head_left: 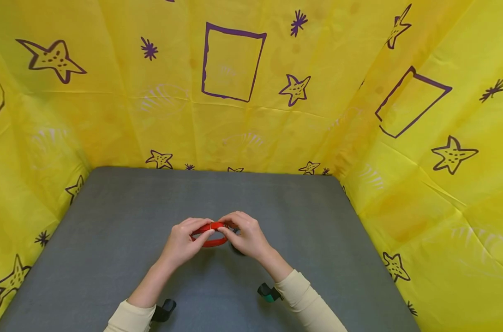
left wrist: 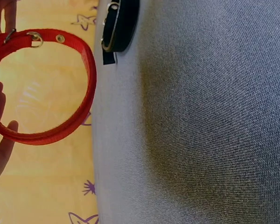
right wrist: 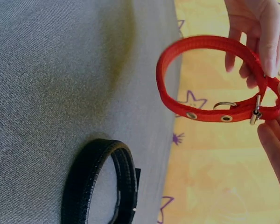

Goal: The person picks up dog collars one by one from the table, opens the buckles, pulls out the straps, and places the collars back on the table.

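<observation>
A red buckle collar [head_left: 210, 242], closed into a loop, is held up between the two hands. My left hand [head_left: 185, 240] pinches it from the left side, thumb at the front. From the right, my right hand [head_left: 245, 234] grips the band close to the other fingertips. The right wrist view shows the silver buckle [right wrist: 255, 112] with the strap passed through it, a metal D-ring [right wrist: 225, 105] and metal eyelets. Below and partly behind the right hand, a black collar [right wrist: 79, 186] lies on the grey table, mostly hidden in the head view.
The grey cloth-covered table [head_left: 110, 216] is bordered at the back and both sides by yellow curtains [head_left: 172, 115] with purple star drawings. Black wrist-camera mounts [head_left: 164, 310] stick out inward from both cream sleeves.
</observation>
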Tool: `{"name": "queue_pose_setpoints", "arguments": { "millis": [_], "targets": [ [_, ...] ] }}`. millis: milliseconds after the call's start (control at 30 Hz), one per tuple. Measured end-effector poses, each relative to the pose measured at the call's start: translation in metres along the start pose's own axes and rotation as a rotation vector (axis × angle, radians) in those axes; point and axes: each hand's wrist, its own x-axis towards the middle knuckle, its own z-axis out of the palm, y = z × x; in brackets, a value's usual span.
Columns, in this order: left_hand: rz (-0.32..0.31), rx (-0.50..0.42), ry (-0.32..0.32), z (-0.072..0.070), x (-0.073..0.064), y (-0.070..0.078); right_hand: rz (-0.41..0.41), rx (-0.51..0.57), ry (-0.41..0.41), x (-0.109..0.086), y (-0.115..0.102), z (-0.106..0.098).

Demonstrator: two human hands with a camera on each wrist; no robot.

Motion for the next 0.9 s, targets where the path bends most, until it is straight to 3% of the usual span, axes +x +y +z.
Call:
{"name": "queue_pose_setpoints", "arguments": {
  "millis": [300,567,733,900],
  "targets": [
    [-0.017,-0.06,0.009,-0.0005,-0.0012,-0.0013,0.124,0.154,0.012,-0.0034,-0.001,0.0005],
    [-0.057,-0.059,0.006,0.0004,-0.0029,-0.0013,0.166,0.191,0.055,-0.0057,0.0002,0.0022],
    [-0.041,-0.02,-0.011,0.0001,-0.0036,0.0,0.21,0.18,-0.006,-0.0047,-0.0017,-0.0014],
    [-0.001,0.076,-0.029,-0.0001,-0.0046,-0.0001,0.159,0.054,-0.088,-0.0009,-0.004,-0.0062]
  ]
}}
